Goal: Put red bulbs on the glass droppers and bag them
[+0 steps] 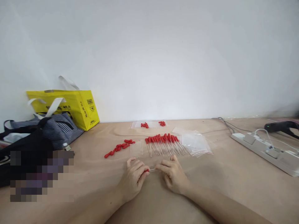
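Note:
My left hand (135,176) pinches a red rubber dropper bulb (146,170), most of which its fingers hide. From the bulb a thin clear glass tube (152,170) runs to my right hand (172,175), whose thumb and fingers are closed on it. Whether the tube sits inside the bulb I cannot tell. Beyond my hands lies a row of droppers (163,144) with red bulbs pointing to the wall. Left of them are several bare glass tubes (136,148) side by side, then a loose line of red bulbs (119,147).
Clear plastic bags (197,143) lie right of the droppers. Another bag (153,125) with red bulbs and tubes rests by the wall. A yellow bag (86,109) and a striped bag (58,127) stand at left. A power strip (263,152) with plugs and cables lies at right.

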The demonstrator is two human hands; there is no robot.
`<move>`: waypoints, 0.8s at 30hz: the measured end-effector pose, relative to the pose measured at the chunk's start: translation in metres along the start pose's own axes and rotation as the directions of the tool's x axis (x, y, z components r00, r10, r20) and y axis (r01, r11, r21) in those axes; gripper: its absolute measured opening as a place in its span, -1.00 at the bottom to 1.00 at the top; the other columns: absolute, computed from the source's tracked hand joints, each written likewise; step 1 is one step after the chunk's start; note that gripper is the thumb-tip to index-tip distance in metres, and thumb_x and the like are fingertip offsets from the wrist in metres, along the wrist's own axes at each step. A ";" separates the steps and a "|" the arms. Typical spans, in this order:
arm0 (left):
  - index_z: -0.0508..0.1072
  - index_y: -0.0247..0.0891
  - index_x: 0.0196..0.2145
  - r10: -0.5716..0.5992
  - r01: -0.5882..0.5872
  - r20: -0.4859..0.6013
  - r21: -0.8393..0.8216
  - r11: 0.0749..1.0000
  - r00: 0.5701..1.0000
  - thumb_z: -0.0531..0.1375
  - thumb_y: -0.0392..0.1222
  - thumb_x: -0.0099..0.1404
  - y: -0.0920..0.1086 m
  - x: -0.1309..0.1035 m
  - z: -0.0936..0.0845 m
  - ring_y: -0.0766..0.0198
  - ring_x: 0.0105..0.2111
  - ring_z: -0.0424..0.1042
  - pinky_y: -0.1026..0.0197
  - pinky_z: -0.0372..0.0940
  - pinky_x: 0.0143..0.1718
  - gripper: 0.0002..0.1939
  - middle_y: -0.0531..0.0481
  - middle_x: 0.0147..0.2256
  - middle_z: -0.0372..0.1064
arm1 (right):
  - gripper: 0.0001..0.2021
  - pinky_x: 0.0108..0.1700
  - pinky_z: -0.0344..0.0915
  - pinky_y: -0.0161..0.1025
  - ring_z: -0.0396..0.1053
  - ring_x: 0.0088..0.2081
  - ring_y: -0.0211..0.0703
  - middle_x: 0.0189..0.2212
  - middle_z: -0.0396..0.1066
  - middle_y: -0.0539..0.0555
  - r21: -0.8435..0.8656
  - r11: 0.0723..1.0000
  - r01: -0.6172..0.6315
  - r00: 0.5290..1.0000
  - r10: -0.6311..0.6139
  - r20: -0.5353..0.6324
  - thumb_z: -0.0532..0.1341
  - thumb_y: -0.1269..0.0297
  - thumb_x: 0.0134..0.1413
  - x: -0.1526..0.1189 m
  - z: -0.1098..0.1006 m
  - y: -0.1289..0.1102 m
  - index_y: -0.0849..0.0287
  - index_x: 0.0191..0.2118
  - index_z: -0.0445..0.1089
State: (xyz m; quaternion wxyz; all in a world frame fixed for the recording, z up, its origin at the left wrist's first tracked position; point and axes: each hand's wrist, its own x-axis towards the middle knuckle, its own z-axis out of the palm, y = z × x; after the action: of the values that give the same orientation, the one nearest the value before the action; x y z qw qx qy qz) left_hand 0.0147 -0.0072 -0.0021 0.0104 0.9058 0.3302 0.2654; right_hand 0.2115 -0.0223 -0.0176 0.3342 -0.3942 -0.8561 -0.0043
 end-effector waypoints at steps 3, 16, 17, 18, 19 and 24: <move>0.29 -0.24 -0.42 0.021 -0.021 -0.005 0.000 1.000 1.000 -0.06 -0.29 0.26 0.001 0.000 0.000 0.31 -0.43 0.27 0.06 -0.11 -0.11 -0.83 0.08 -0.51 0.28 | -0.64 -0.35 -0.16 -0.25 0.13 -0.49 -0.29 -0.52 0.28 -0.02 0.040 0.999 -0.023 1.000 0.023 0.000 -0.03 0.59 -0.22 0.001 0.001 -0.005 0.14 -0.29 0.35; 0.31 -0.23 -0.44 -0.001 0.002 0.019 -0.040 0.999 1.000 -0.07 -0.25 0.27 -0.001 0.001 -0.002 0.30 -0.42 0.27 0.04 -0.11 -0.10 -0.79 0.08 -0.51 0.29 | -0.69 -0.34 -0.13 -0.26 0.18 -0.47 -0.28 -0.50 0.33 0.00 0.078 0.994 -0.078 0.996 0.075 0.037 -0.04 0.55 -0.04 0.002 0.005 -0.009 0.13 -0.24 0.35; 0.32 -0.23 -0.44 0.002 -0.002 0.012 -0.036 0.999 1.000 -0.07 -0.25 0.27 0.000 0.001 -0.001 0.30 -0.42 0.27 0.04 -0.11 -0.10 -0.79 0.08 -0.51 0.29 | -0.70 -0.33 -0.12 -0.26 0.19 -0.46 -0.28 -0.49 0.34 0.01 0.087 0.992 -0.087 0.995 0.083 0.046 -0.04 0.54 -0.02 0.002 0.006 -0.009 0.14 -0.25 0.35; 0.32 -0.23 -0.44 0.009 -0.009 0.008 -0.030 1.000 1.000 -0.06 -0.26 0.27 0.001 0.001 -0.002 0.30 -0.42 0.27 0.04 -0.11 -0.10 -0.79 0.08 -0.51 0.30 | -0.72 -0.33 -0.11 -0.26 0.21 -0.45 -0.28 -0.48 0.35 0.01 0.098 0.991 -0.095 0.994 0.090 0.060 -0.04 0.53 0.00 0.002 0.006 -0.009 0.15 -0.26 0.34; 0.32 -0.23 -0.43 0.017 -0.017 0.006 -0.021 1.000 1.000 -0.06 -0.27 0.26 0.001 0.001 -0.002 0.30 -0.41 0.27 0.04 -0.11 -0.10 -0.80 0.07 -0.50 0.31 | -0.73 -0.33 -0.10 -0.27 0.22 -0.44 -0.28 -0.46 0.37 0.02 0.112 0.988 -0.104 0.993 0.096 0.075 -0.04 0.52 0.01 0.002 0.006 -0.010 0.15 -0.27 0.34; 0.36 -0.16 -0.31 0.035 -0.036 0.011 0.044 0.998 0.999 -0.05 -0.27 0.27 -0.005 0.003 -0.005 0.27 -0.33 0.31 0.01 -0.19 -0.05 -0.80 0.07 -0.41 0.40 | -0.76 -0.26 -0.05 -0.28 0.30 -0.34 -0.27 -0.38 0.41 -0.01 0.194 0.957 -0.216 0.970 0.187 0.155 -0.08 0.45 0.12 0.006 0.003 -0.013 0.14 -0.30 0.32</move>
State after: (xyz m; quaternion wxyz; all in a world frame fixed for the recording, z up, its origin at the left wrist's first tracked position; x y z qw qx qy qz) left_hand 0.0112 -0.0019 0.0028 -0.0124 0.9128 0.3198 0.2537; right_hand 0.1983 -0.0263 -0.0128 0.3140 -0.4415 -0.8276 0.1466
